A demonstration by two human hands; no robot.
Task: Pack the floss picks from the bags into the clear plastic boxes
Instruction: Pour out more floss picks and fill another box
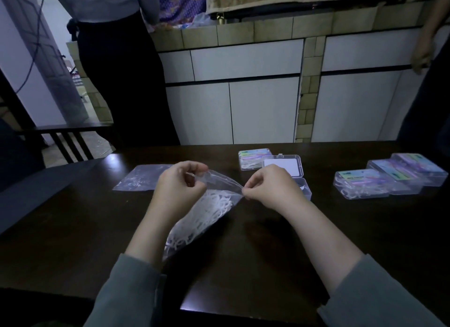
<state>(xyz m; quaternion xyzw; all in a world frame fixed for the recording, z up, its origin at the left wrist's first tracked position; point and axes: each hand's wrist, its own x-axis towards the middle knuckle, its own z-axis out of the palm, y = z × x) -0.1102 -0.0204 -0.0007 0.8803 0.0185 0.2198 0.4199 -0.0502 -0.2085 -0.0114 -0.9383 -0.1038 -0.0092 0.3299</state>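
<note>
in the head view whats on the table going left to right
flat empty bag → left hand → bag of floss picks → right hand → row of three filled boxes

There is one view only, from a wide-angle camera worn on the person's head. It looks forward and steeply down over a dark table (243, 241), close enough that both forearms rise from the bottom edge toward the middle of the frame. The upper half reaches across to white cabinets (263, 107) facing the camera, whose straight edges bow near the frame's sides.
</note>
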